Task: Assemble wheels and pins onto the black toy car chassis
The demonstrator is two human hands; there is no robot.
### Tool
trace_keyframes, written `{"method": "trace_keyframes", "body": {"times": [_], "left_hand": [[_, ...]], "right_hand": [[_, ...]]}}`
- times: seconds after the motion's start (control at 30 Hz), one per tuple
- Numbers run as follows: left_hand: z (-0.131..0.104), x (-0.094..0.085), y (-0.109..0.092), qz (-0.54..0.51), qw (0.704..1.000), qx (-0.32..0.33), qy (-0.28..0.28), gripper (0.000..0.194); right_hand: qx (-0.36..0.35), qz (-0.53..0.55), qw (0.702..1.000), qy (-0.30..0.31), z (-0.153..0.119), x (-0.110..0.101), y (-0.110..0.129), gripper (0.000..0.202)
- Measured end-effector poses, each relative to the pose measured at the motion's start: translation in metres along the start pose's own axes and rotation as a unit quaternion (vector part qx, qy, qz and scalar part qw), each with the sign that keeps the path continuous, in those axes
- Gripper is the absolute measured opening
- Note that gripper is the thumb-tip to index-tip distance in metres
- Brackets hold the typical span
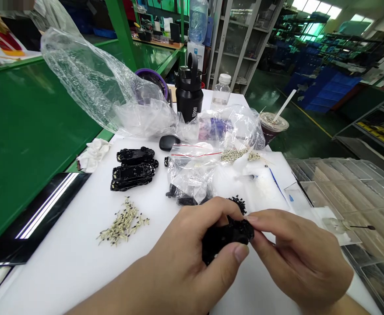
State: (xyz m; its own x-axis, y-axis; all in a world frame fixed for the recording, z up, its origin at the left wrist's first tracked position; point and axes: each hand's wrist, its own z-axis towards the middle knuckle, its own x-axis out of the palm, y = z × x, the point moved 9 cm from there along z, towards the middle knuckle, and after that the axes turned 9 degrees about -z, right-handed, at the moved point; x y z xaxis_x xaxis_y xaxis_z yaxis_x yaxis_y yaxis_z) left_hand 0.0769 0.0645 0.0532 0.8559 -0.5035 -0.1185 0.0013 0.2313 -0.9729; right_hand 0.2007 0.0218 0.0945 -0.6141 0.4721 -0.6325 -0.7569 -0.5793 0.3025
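Note:
My left hand (201, 253) is wrapped round a black toy car body (226, 236), thumb along the near side and fingers over the far side. At the car's right end, the thumb and forefinger of my right hand (297, 253) are pinched together; any small part between them is hidden. Just beyond the car lies a heap of tiny black pieces (238, 204). Two more black toy cars (134, 175) rest side by side at the left. Nearer me is a loose pile of pale, dark-tipped small pieces (122, 223).
Clear plastic bags (192, 175) lie mid-table, with a black bottle (189, 94) behind them. A drink cup with a straw (272, 124) stands at the right edge, near clear compartment boxes (336, 183). A glossy black panel (44, 214) lies at the left edge.

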Motion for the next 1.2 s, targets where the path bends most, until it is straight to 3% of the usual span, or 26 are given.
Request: {"method": "trace_keyframes", "body": {"times": [0.57, 0.77, 0.83, 0.9, 0.93, 0.97, 1.0, 1.1, 1.2], "left_hand": [[0.002, 0.002, -0.007, 0.022, 0.998, 0.052, 0.031, 0.012], [0.002, -0.005, -0.008, 0.068, 0.994, 0.082, -0.001, 0.019], [0.002, -0.013, -0.006, 0.107, 0.99, 0.083, -0.029, 0.017], [0.003, -0.022, -0.004, 0.148, 0.984, 0.087, -0.056, 0.016], [0.004, -0.026, -0.004, 0.168, 0.979, 0.092, -0.063, 0.016], [0.004, -0.028, -0.004, 0.185, 0.976, 0.098, -0.065, 0.017], [0.004, -0.03, -0.005, 0.199, 0.972, 0.105, -0.065, 0.017], [0.004, -0.033, -0.007, 0.21, 0.968, 0.122, -0.063, 0.017], [0.003, -0.033, -0.009, 0.196, 0.971, 0.123, -0.065, 0.015]], "right_hand": [[-0.005, 0.003, 1.0, 0.003, 0.004, -0.002, 0.002, 0.014], [-0.026, 0.045, 0.999, -0.012, -0.002, 0.002, -0.002, 0.034], [-0.005, 0.046, 0.998, -0.048, -0.002, 0.0, -0.021, 0.038], [0.114, 0.038, 0.988, -0.098, 0.0, -0.004, -0.065, 0.029], [0.209, 0.024, 0.972, -0.101, -0.002, -0.001, -0.094, 0.028], [0.297, 0.017, 0.952, -0.068, -0.003, 0.007, -0.121, 0.037], [0.331, 0.011, 0.942, -0.046, 0.0, 0.014, -0.138, 0.043], [0.369, 0.008, 0.928, 0.042, 0.012, 0.041, -0.173, 0.05], [0.374, 0.014, 0.917, 0.139, 0.018, 0.072, -0.187, 0.043]]}}
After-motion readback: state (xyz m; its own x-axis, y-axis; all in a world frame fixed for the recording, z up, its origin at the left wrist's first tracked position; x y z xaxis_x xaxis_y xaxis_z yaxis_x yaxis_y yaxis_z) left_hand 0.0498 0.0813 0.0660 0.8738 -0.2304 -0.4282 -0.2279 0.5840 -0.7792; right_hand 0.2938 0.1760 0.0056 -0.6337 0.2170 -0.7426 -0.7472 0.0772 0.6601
